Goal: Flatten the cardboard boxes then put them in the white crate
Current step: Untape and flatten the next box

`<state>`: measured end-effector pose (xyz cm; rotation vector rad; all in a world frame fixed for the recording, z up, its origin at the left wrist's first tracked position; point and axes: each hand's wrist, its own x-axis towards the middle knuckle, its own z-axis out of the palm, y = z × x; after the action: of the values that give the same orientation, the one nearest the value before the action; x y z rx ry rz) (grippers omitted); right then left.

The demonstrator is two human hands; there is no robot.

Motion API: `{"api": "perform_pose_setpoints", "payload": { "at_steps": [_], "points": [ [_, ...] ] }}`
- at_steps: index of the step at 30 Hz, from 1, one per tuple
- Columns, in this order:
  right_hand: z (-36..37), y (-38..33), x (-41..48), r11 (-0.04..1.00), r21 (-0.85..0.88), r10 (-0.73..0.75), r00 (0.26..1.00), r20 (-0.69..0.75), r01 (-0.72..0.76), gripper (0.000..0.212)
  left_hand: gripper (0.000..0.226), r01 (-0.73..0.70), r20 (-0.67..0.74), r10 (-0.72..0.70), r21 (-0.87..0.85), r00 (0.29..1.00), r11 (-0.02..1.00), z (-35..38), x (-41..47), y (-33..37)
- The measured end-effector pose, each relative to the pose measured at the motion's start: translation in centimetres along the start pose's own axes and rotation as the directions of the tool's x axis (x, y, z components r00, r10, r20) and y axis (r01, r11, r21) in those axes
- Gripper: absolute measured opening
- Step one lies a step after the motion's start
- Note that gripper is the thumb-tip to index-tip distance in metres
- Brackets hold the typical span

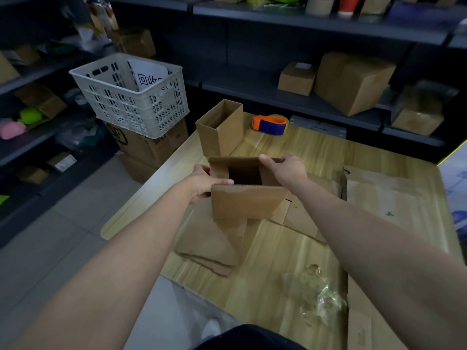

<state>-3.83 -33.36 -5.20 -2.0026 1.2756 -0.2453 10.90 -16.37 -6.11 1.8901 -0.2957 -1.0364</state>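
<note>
Cardboard box (246,188) open-topped above table (290,246); left hand (202,183) grips its left wall, right hand (283,169) clasps far right corner.

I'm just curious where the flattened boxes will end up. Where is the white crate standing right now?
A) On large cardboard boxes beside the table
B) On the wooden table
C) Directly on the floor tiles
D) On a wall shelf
A: the white crate sits on top of large cardboard boxes stacked on the floor, left of the table.
</note>
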Motion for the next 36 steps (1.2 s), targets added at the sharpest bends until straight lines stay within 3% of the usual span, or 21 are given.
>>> {"api": "perform_pose_setpoints", "payload": {
  "at_steps": [5, 9, 18, 23, 28, 33, 36],
  "points": [
    [0.3, -0.8, -0.5, 0.978, -0.206, -0.041, 0.993, -0.114, 0.016, 0.084, 0.096, -0.051, -0.11, 0.073, 0.192, 0.991, 0.98, 0.3, 0.3, 0.5],
    [1.1, -0.8, -1.1, 0.953, -0.296, -0.105, 0.988, -0.111, 0.068, 0.082, 0.096, -0.007, -0.248, 0.079, 0.278, 0.966, 0.96, 1.4, 0.3, 0.4],
    [1.3, -0.6, -1.2, 0.937, -0.336, -0.139, 0.983, -0.12, 0.091, 0.079, 0.093, 0.091, -0.294, -0.005, 0.279, 0.956, 0.956, 1.9, 0.5, 0.1],
    [1.2, -1.1, -1.1, 0.939, -0.328, -0.156, 0.979, -0.133, 0.105, 0.08, 0.076, 0.022, -0.334, 0.092, 0.323, 0.938, 0.946, 1.8, 0.3, 0.3],
    [1.2, -1.3, -0.9, 0.958, -0.266, -0.141, 0.982, -0.124, 0.104, 0.078, 0.025, -0.073, -0.272, 0.149, 0.27, 0.951, 0.96, 1.1, 0.3, 1.0],
    [1.1, -1.3, -0.4, 0.962, -0.256, -0.087, 0.996, 0.035, 0.093, 0.065, 0.031, -0.086, -0.299, 0.129, 0.153, 0.945, 0.984, 0.7, 0.2, 0.7],
    [1.2, -1.7, -0.5, 0.958, -0.273, -0.094, 0.996, 0.006, 0.092, 0.052, 0.037, -0.111, -0.319, 0.137, 0.098, 0.938, 0.989, 0.8, 0.1, 0.5]
  ]
}}
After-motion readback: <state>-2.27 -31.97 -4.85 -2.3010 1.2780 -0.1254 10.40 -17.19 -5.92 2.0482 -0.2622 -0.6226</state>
